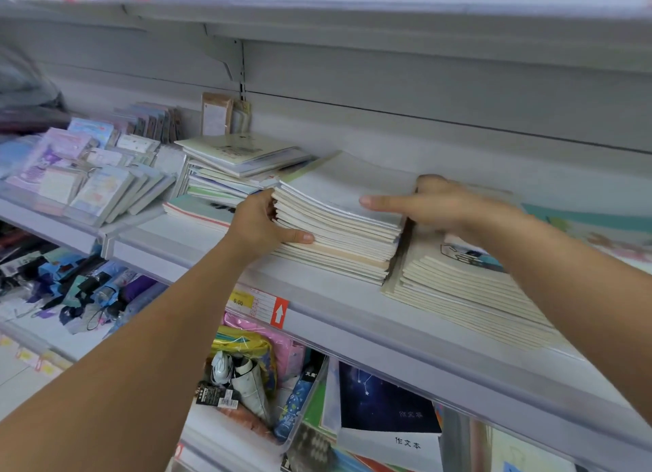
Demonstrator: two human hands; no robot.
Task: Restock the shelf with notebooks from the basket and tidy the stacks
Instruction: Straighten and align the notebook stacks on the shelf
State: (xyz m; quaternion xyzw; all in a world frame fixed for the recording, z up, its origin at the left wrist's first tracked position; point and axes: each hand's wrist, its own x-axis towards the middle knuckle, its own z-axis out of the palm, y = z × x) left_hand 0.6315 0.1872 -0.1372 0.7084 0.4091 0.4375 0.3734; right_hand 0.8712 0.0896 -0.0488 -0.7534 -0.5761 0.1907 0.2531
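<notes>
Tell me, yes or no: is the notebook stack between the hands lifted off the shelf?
No, the stack rests on the shelf.

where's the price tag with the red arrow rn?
Head view, left of centre: the price tag is on the front edge of the shelf, below the notebook stack held between both hands, above the pink pouches.
</notes>
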